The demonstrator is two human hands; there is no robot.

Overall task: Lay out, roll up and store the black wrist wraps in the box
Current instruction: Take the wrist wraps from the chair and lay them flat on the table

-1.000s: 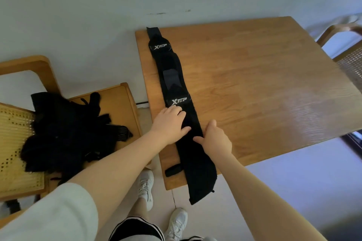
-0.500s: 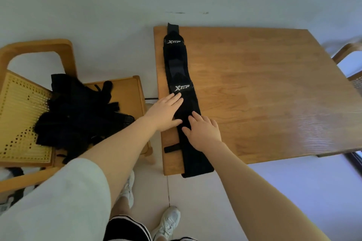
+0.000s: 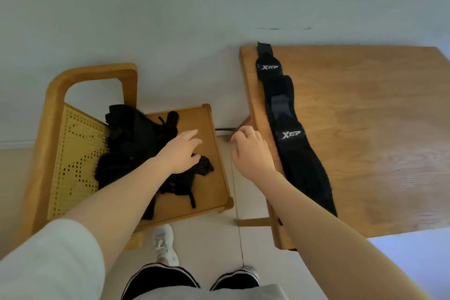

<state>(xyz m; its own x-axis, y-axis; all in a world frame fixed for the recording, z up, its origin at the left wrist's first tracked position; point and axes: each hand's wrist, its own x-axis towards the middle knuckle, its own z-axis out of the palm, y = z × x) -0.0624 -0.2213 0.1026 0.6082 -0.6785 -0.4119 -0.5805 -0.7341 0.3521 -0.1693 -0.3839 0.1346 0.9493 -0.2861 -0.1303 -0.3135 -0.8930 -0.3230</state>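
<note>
One long black wrist wrap (image 3: 289, 129) with white logos lies stretched flat along the left edge of the wooden table (image 3: 365, 129). A heap of more black wraps (image 3: 136, 143) sits on the seat of the wooden chair (image 3: 209, 178) to the left. My left hand (image 3: 181, 151) hovers over that heap with fingers spread and holds nothing. My right hand (image 3: 250, 151) hangs in the gap between chair and table, fingers loosely curled, holding nothing. No box is in view.
The chair has a woven cane back (image 3: 75, 156) and a curved wooden frame. A pale wall runs behind chair and table. My shoes (image 3: 165, 243) stand on the floor below. A dark cable (image 3: 224, 130) runs between chair and table.
Both hands have lifted off the laid-out wrap and moved left; the left hand is now over the heap on the chair. The view has swung left.
</note>
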